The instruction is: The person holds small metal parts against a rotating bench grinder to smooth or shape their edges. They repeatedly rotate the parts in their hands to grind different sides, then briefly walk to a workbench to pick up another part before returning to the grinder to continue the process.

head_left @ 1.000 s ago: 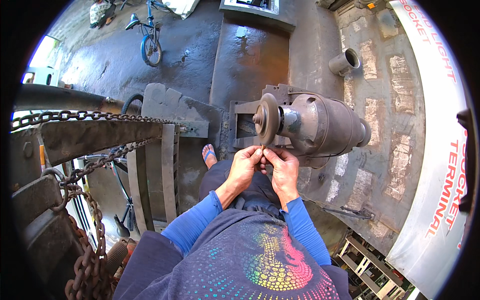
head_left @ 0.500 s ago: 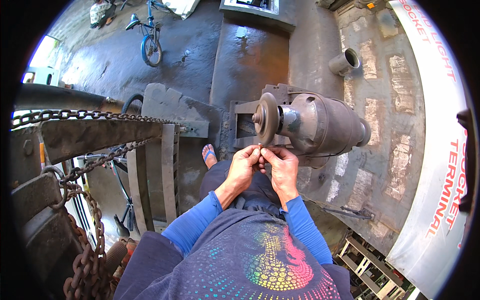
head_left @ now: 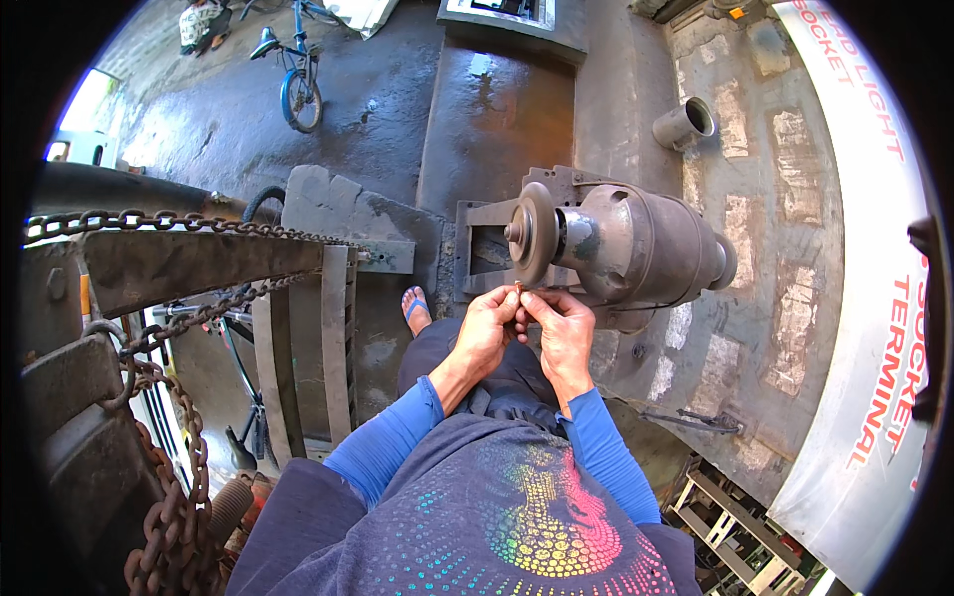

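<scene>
A small copper-coloured metal piece [head_left: 519,286] is pinched between my two hands, its tip just below the rim of a grinding wheel [head_left: 535,233]. Whether the tip touches the wheel I cannot tell. My left hand [head_left: 480,336] is closed on the piece from the left, thumb and index finger pressed together. From the right, my right hand [head_left: 562,340] closes on the same piece, its thumb beside the left one. The wheel sits on the shaft of a bench grinder with a grimy grey motor body [head_left: 641,246]. Most of the piece is hidden by my fingers.
Rusty chains [head_left: 164,228] and heavy steel beams [head_left: 199,273] stand at my left. A metal cylinder [head_left: 684,124] lies beyond the grinder. A white banner [head_left: 845,397] borders the right side. Farther off are a blue bicycle [head_left: 300,84] and a crouching person [head_left: 203,25].
The piece shows a little more above my fingertips, and its tip sits slightly differently at the wheel's lower rim. My hands have barely shifted and keep their pinch.
</scene>
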Motion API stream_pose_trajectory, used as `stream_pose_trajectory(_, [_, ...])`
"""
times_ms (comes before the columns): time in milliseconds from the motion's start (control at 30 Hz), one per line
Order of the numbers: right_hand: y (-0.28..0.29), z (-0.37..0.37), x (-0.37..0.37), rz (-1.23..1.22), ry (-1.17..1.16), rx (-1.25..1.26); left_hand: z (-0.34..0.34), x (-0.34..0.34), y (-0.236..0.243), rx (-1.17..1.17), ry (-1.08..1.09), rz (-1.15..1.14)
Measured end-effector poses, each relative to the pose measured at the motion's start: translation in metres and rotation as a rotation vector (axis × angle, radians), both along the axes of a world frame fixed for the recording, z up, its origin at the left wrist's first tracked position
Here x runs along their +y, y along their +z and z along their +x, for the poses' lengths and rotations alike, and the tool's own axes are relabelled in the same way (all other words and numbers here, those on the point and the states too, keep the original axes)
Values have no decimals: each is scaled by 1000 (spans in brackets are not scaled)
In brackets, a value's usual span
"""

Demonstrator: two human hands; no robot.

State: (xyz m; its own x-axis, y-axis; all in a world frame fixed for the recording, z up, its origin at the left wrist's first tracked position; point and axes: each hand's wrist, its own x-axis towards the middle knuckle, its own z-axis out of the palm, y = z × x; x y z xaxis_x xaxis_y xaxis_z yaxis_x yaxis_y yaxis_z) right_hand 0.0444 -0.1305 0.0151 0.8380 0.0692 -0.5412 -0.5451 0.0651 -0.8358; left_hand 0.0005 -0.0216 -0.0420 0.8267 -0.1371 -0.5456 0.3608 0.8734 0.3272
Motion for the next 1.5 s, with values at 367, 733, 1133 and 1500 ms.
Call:
stream_pose_trajectory(367, [-2,-16,-8,-31,20,-92,-10,4,-4,-87,-100,68])
stream_pose_trajectory(733, [-11,-6,2,-2,-35,-64,6,3,-8,-80,-51,162])
stream_pose_trajectory(1133, [41,-34,-32,-4,12,-326,-8,1,35,-405,-271,413])
stream_pose_trajectory(1500, [53,-18,-168,150,-90,-387,34,-108,79,-421,-669,529])
